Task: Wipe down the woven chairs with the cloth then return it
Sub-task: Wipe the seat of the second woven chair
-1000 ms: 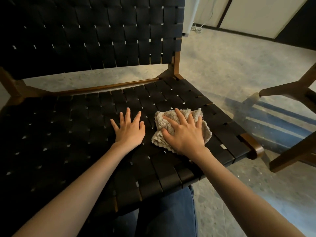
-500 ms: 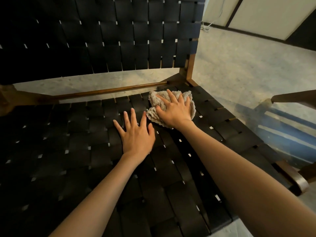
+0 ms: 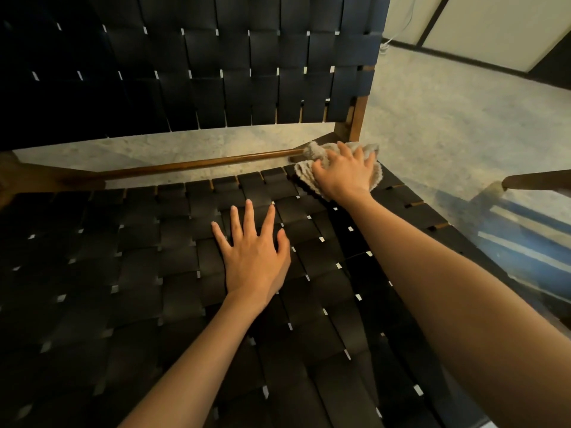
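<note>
A black woven chair fills the head view, with its seat (image 3: 154, 273) below me and its backrest (image 3: 234, 72) rising behind. A crumpled beige cloth (image 3: 304, 176) lies at the seat's back right corner, against the wooden rear rail (image 3: 185, 166) and the right back post. My right hand (image 3: 343, 174) presses down on the cloth with fingers spread over it, covering most of it. My left hand (image 3: 253, 251) rests flat on the middle of the seat with fingers spread, holding nothing.
A wooden part of a second chair (image 3: 537, 180) juts in at the right edge. Beside it on the pale speckled floor lies a blue striped patch (image 3: 525, 236). A dark baseboard and light wall panels run along the far right, with a white cable (image 3: 384, 46) near them.
My right hand has slid the cloth from the seat's front right up to its back right corner. The left hand stays flat on the seat. My view has moved closer.
</note>
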### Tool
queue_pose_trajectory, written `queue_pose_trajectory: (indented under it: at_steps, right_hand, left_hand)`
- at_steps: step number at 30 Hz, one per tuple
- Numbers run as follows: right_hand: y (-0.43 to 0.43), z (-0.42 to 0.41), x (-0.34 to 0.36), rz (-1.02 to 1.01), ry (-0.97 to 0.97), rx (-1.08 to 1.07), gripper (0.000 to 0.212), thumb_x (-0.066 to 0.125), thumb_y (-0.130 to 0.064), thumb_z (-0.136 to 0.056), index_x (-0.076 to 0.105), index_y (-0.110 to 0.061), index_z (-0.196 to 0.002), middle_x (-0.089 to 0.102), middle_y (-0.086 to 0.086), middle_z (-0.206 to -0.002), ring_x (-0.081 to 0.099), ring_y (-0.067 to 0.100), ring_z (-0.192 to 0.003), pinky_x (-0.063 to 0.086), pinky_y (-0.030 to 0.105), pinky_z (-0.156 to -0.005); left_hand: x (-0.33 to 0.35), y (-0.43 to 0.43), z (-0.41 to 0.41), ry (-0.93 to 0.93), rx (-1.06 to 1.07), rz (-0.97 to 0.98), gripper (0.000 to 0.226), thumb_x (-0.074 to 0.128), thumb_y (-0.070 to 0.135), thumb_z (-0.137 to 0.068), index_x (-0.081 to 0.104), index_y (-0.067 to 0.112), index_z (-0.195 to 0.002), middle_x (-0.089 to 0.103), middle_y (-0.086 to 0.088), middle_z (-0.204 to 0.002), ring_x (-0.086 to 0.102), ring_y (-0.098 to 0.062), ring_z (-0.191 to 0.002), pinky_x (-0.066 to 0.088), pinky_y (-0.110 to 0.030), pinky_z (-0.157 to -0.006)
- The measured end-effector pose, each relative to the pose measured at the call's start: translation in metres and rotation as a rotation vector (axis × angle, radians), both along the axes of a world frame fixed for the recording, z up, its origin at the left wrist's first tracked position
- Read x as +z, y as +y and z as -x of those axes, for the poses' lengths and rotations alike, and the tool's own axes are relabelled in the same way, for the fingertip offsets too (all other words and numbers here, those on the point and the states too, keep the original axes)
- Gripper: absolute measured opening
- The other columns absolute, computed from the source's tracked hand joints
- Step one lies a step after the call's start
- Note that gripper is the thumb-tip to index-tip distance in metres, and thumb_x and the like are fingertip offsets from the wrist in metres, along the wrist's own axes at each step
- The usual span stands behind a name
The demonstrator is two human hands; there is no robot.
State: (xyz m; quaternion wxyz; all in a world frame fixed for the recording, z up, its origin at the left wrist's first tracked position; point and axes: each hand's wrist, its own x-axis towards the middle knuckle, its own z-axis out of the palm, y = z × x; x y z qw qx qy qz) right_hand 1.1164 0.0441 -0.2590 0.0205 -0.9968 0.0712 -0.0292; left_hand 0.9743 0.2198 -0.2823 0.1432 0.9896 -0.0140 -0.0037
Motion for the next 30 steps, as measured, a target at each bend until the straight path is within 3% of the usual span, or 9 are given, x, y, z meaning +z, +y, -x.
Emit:
queue_pose_trajectory:
  at_steps: [7, 14, 19, 24, 30]
  right_hand:
    - [0.000, 0.014, 0.006, 0.008, 0.069, -0.033, 0.057, 0.031, -0.056, -0.092, 0.040, -0.032, -0.143, 0.024, 0.004, -0.156, 0.012, 0.038, -0.143, -0.005, 0.063, -0.110]
    - [-0.015, 0.076, 0.021, 0.002, 0.109, 0.116, 0.051, 0.034, -0.054, -0.093, 0.042, -0.036, -0.141, 0.022, 0.000, -0.157, 0.013, 0.033, -0.143, -0.001, 0.055, -0.115]
    - [-0.038, 0.146, 0.046, -0.013, 0.176, 0.146, 0.049, 0.036, -0.052, -0.094, 0.044, -0.036, -0.139, 0.020, -0.004, -0.157, 0.012, 0.029, -0.144, 0.001, 0.053, -0.116]
    - [-0.051, 0.218, 0.075, -0.050, 0.151, 0.095, 0.046, 0.038, -0.052, -0.094, 0.047, -0.037, -0.136, 0.023, -0.006, -0.156, 0.012, 0.026, -0.145, 0.000, 0.051, -0.117]
    - [-0.065, 0.293, 0.092, -0.006, 0.023, -0.054, 0.048, 0.038, -0.056, -0.092, 0.047, -0.039, -0.136, 0.026, -0.007, -0.155, 0.013, 0.026, -0.145, 0.004, 0.051, -0.117]
  left_hand:
    - [0.000, 0.000, 0.000, 0.019, 0.006, 0.021, 0.053, 0.019, 0.047, -0.099, 0.010, 0.034, -0.150, 0.001, -0.007, -0.160, -0.006, -0.028, -0.146, -0.008, -0.057, -0.112]
    - [0.007, 0.000, 0.003, 0.054, -0.007, 0.052, 0.053, 0.017, 0.049, -0.099, 0.012, 0.034, -0.150, 0.000, -0.006, -0.160, -0.008, -0.028, -0.146, -0.011, -0.055, -0.112]
    - [0.018, -0.004, 0.010, 0.207, -0.060, 0.008, 0.054, 0.014, 0.050, -0.100, 0.003, 0.034, -0.150, -0.009, -0.004, -0.159, -0.015, -0.026, -0.145, -0.012, -0.053, -0.112]
    - [0.033, -0.022, 0.034, 0.318, -0.099, 0.096, 0.055, 0.013, 0.052, -0.099, 0.003, 0.035, -0.150, -0.011, -0.004, -0.159, -0.017, -0.028, -0.144, -0.013, -0.051, -0.112]
    - [0.039, -0.036, 0.064, 0.321, -0.180, 0.111, 0.055, 0.015, 0.056, -0.097, 0.004, 0.041, -0.149, -0.009, -0.006, -0.159, -0.013, -0.031, -0.144, -0.011, -0.050, -0.113]
